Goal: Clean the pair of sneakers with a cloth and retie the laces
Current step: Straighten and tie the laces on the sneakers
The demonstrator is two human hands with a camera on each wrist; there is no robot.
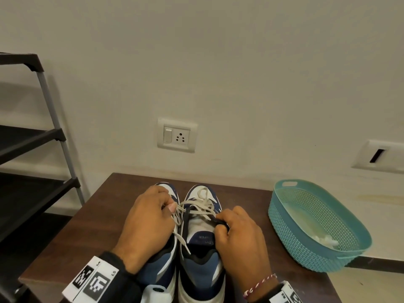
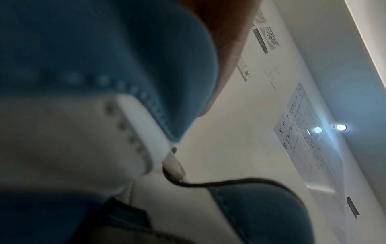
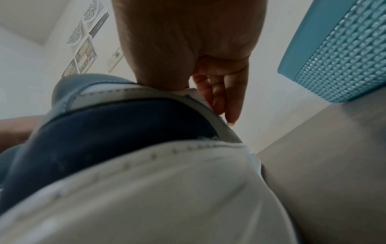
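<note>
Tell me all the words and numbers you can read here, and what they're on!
"LS" stands on the white marker tag on the left wrist.
"PER", seen upside down, is the end of a word on the right sneaker's insole; the rest is unreadable.
The chart on the wall in the left wrist view is too blurred.
The posters in the right wrist view are too small.

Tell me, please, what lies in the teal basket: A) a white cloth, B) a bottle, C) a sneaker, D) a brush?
A: a crumpled white cloth lies on the floor of the basket, while both sneakers stand on the table.
</note>
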